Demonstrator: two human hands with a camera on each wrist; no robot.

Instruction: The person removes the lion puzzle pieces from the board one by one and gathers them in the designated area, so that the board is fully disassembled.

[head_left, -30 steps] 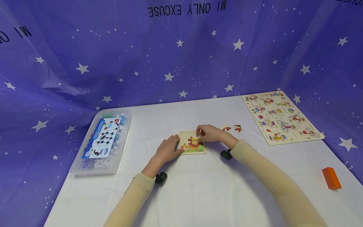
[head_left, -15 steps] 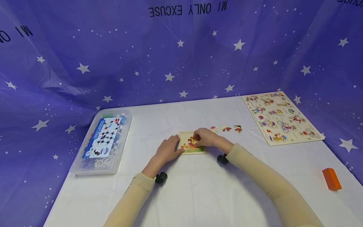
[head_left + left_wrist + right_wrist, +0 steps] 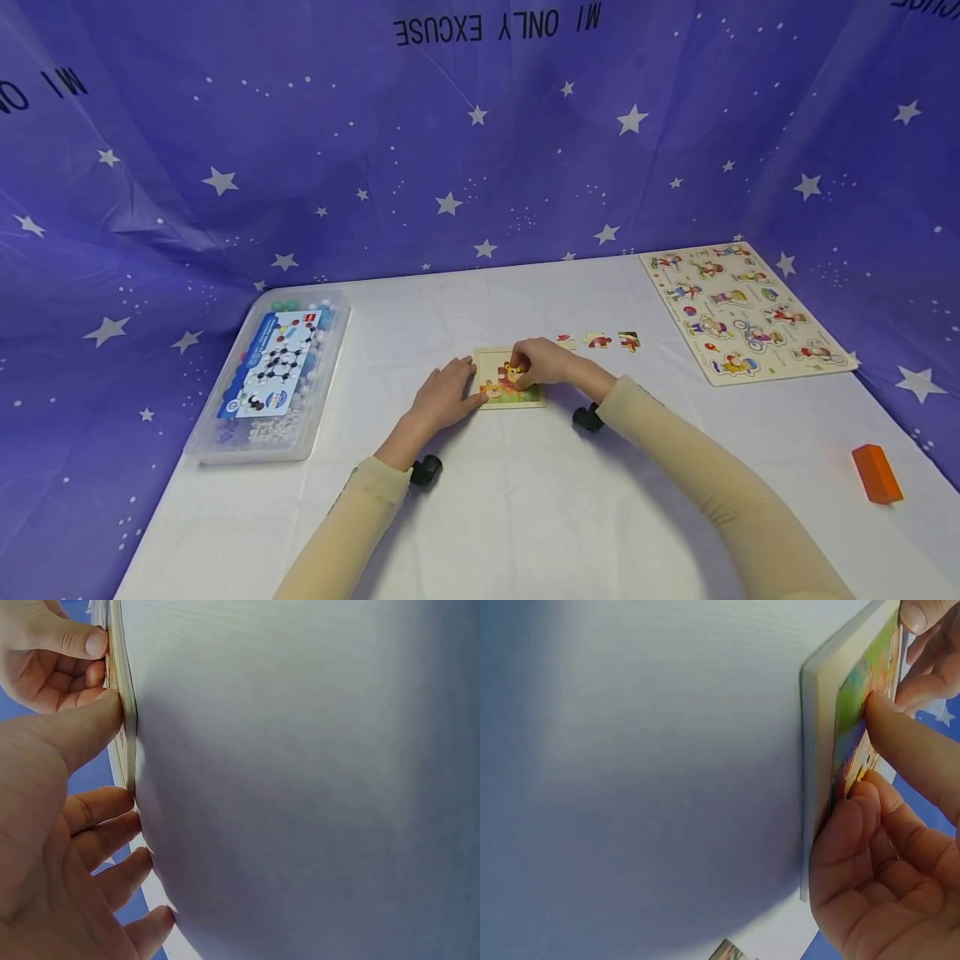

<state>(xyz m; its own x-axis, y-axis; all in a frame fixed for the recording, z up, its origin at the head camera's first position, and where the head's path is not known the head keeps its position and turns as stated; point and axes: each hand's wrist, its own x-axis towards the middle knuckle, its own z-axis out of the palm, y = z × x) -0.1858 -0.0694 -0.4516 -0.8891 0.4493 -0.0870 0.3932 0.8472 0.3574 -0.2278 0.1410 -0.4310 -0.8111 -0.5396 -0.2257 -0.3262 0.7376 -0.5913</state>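
Observation:
A small square wooden puzzle tray [image 3: 491, 358] lies mid-table, with jigsaw pieces of an animal picture along its lower part. My left hand [image 3: 442, 394] rests at its left side. The thumb touches the near-left corner and the spread fingers lie along the edge. Over the right half, my right hand [image 3: 546, 363] pinches a puzzle piece [image 3: 512, 375] between thumb and fingers, down on the picture. In the right wrist view, the fingertips partly cover that piece. Three loose puzzle pieces, including a red-and-cream one [image 3: 598, 340], lie in a row beyond the right hand.
At the left stands a clear plastic case [image 3: 322, 392] of molecule model parts. A large wooden picture board [image 3: 742, 312] lies at the back right. Near the right edge is an orange block [image 3: 877, 473]. A purple starred cloth [image 3: 450, 150] hangs behind the white table.
My right hand has moved slightly left and down over the tray, uncovering the leftmost loose piece. In the last half second it barely moves. The left hand stays in place.

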